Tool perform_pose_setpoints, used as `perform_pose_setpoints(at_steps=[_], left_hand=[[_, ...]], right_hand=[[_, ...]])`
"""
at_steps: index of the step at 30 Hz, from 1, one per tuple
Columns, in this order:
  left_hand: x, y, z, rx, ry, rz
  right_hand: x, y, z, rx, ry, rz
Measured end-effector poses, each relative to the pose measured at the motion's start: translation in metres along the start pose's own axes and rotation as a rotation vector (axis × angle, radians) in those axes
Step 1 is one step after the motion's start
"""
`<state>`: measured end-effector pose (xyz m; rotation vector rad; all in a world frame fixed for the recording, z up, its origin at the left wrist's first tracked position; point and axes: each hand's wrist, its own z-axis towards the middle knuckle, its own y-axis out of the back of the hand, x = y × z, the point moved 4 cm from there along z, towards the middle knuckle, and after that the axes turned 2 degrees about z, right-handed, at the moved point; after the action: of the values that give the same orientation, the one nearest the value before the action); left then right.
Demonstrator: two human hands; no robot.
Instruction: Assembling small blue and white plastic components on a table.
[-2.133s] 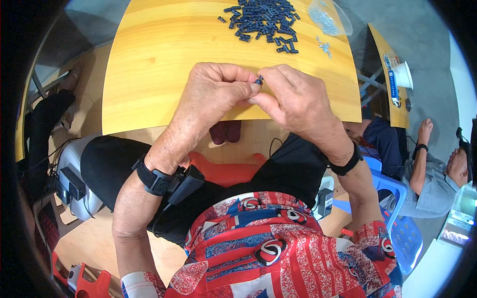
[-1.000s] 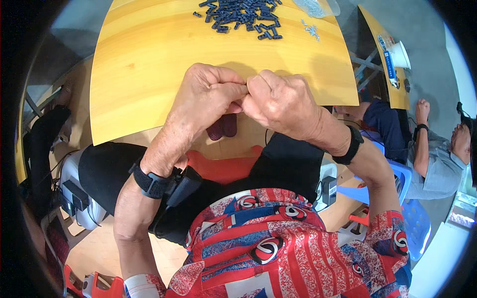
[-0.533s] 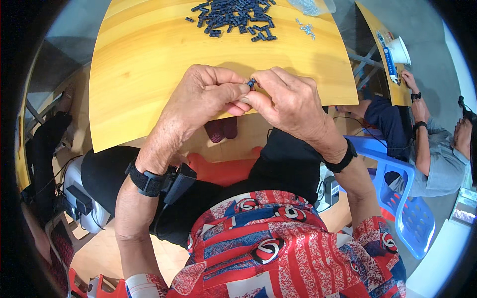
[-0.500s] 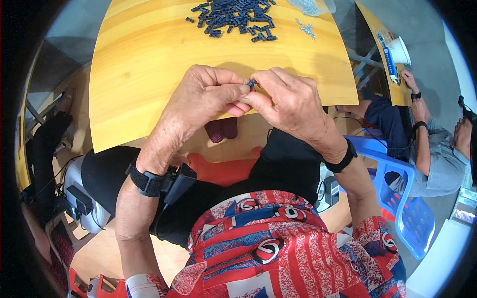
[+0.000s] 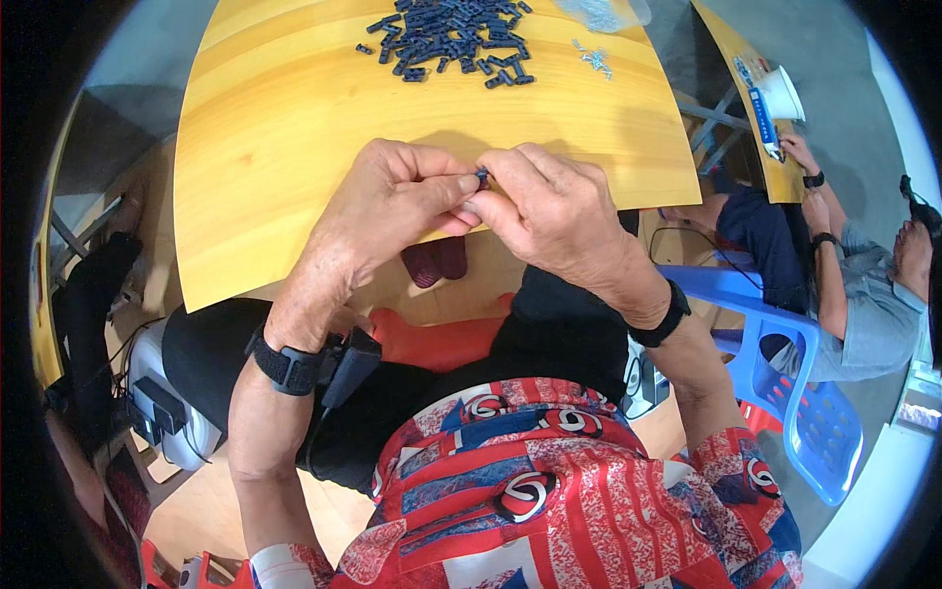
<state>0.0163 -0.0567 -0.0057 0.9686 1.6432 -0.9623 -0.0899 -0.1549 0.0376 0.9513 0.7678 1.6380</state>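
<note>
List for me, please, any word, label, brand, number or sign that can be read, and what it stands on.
No words or numbers are legible here.
Blue-and-white package on the side table: markings too small to read.
Patterned shirt: looped white emblems, no legible words.
Small dark part at the left hand: no lettering visible.

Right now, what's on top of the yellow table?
A pile of dark parts, loose silvery pieces, a clear plastic holder. Covered: whatever lies beneath the pile, left hand and right hand.
</note>
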Motion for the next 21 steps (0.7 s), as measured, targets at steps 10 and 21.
perform_pose_setpoints(at_steps=[10,21], left_hand=[[-0.0045,0.0032,-0.0011,0.041,0.066,-0.057],[-0.0034,-0.0028,0.0025,0.000,0.057,0.078]], right_hand=[[-0.0011,0.0003,-0.0017,-0.049,0.003,0.025],[0.0032,0.0003,-0.0032,-0.041,0.014,-0.037]])
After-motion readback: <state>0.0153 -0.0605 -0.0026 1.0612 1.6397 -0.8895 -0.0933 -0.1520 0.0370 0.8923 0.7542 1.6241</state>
